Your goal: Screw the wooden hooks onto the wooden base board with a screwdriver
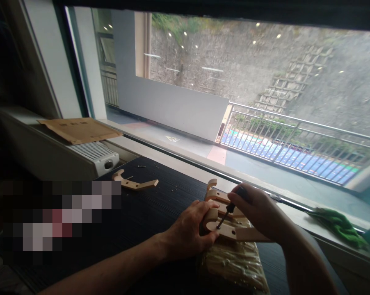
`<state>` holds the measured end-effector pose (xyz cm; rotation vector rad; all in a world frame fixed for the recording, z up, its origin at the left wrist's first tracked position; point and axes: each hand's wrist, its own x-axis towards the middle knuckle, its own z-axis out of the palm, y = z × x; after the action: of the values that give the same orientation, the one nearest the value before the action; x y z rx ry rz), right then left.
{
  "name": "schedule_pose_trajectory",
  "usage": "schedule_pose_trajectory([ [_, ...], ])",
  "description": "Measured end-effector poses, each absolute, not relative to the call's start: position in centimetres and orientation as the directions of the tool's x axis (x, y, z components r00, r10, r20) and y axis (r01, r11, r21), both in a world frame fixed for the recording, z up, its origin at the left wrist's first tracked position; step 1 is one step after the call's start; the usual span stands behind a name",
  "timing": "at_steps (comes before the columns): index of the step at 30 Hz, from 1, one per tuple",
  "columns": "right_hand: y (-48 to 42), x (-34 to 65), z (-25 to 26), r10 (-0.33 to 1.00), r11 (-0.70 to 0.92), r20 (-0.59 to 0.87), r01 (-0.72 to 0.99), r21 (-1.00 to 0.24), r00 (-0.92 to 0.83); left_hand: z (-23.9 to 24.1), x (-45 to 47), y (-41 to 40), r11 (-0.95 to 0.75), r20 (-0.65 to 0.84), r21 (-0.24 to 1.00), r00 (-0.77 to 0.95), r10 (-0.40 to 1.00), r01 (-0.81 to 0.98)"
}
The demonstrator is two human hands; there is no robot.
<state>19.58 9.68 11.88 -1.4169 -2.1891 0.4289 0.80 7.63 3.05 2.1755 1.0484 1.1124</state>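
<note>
My right hand (255, 205) is closed around the dark handle of a screwdriver (224, 215). The screwdriver slants down, its tip at a hole near the curled end of a pale wooden hook (224, 231). My left hand (192, 225) grips that end of the hook, thumb in front and fingers behind. Under the hook lies a block wrapped in shiny clear film (234, 262). Behind it, more wooden hook pieces (217, 194) sit along the block, partly hidden by my hands. Another wooden hook (135, 184) with two dark holes lies apart to the left.
Small screws (141, 166) and bits are scattered on the dark table (160, 172). A brown envelope (80, 129) rests on a white appliance (92, 157) at the left. A green cloth (339, 225) lies on the windowsill at right. A blurred-out patch covers the lower left.
</note>
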Motion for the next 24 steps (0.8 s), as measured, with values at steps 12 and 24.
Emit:
schedule_pose_trajectory([
  [12, 8.4, 20.2, 12.9, 0.872, 0.484, 0.23, 0.693, -0.534, -0.432, 3.6, 0.9, 7.5, -0.586, 0.452, 0.691, 0.381, 0.807, 0.422],
  [24, 9.4, 20.5, 12.3, 0.919, 0.385, 0.257, 0.818, -0.428, -0.298, 3.2, 0.8, 7.6, -0.598, 0.472, 0.691, 0.373, 0.798, 0.406],
])
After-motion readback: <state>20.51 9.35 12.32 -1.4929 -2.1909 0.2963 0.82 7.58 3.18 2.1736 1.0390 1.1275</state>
